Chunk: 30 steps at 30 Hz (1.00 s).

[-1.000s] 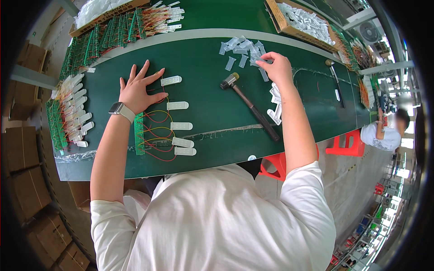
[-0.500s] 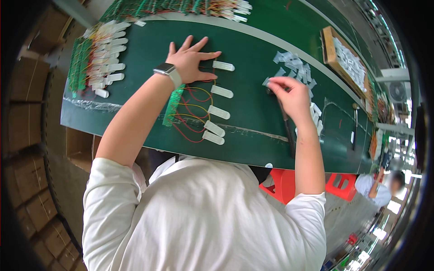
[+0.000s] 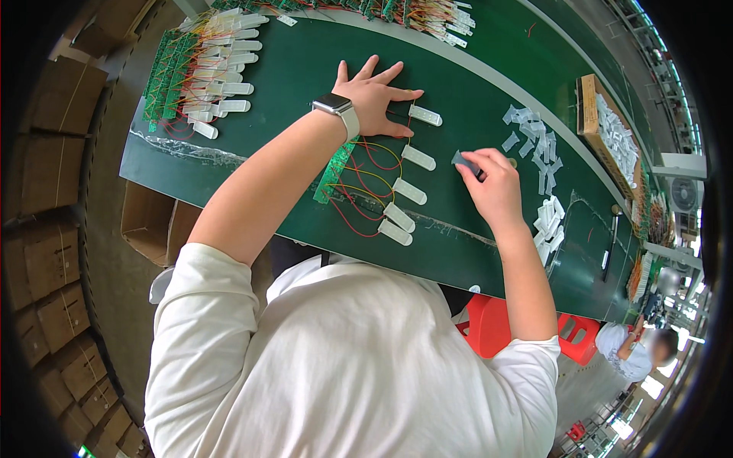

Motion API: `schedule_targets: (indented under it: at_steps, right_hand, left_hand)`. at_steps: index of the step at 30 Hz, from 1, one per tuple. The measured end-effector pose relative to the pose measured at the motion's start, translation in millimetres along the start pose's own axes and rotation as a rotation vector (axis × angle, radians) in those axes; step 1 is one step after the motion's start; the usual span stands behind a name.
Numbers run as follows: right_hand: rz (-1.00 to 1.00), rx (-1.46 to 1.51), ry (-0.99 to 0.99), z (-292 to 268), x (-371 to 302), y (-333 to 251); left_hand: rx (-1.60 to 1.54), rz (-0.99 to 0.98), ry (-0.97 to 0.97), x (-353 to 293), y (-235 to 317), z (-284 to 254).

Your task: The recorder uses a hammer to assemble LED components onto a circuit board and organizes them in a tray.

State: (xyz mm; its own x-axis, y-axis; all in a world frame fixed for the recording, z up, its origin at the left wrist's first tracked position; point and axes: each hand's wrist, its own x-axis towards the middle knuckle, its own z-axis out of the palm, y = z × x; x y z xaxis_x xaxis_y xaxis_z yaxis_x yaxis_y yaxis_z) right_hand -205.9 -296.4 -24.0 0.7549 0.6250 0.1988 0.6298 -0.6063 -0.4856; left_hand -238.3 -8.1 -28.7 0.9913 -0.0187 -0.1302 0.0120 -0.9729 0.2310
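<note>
My left hand (image 3: 374, 105) lies with fingers spread over the upper end of a green circuit board strip (image 3: 333, 175). Red and yellow wires run from the strip to several white oblong plastic pieces (image 3: 418, 157) lying in a column to its right. The thumb and little-finger side hide part of the wiring. To the right of that column, my right hand (image 3: 495, 183) pinches a small translucent plastic piece (image 3: 460, 159) between thumb and fingertips. Something dark shows beneath those fingers, mostly hidden by the hand.
Translucent pieces (image 3: 542, 141) lie scattered beyond my right hand, with white pieces (image 3: 548, 225) nearer. A box of white parts (image 3: 586, 114) stands at right, a black-handled tool (image 3: 611, 244) nearby. Wired boards (image 3: 164, 80) are stacked at left. A person (image 3: 626, 351) sits far right.
The whole view has shifted, moving the table contents rightward. My right hand still pinches the translucent piece, now turned closer to the white pieces. The long dark handle beneath it no longer shows.
</note>
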Motion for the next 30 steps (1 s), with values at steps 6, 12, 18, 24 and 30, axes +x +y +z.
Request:
schedule_targets:
  at_steps: [6, 12, 18, 24, 30]
  right_hand:
    - [-0.186, 0.003, 0.163, 26, 54, -12]
    - [-0.208, -0.059, 0.079, 50, 81, -16]
    - [-0.129, -0.038, 0.024, 51, 81, -11]
    - [-0.122, -0.025, 0.011, 53, 82, -14]
    - [-0.089, -0.039, -0.002, 52, 84, -17]
  left_hand:
    - [0.001, 0.002, -0.001, 2, 2, 0]
    - [-0.049, 0.010, 0.031, 1, -3, 6]
    - [-0.052, 0.009, 0.023, 1, -1, 4]
    - [-0.051, 0.011, 0.021, 2, -1, 4]
    - [-0.053, 0.015, 0.027, 2, -1, 4]
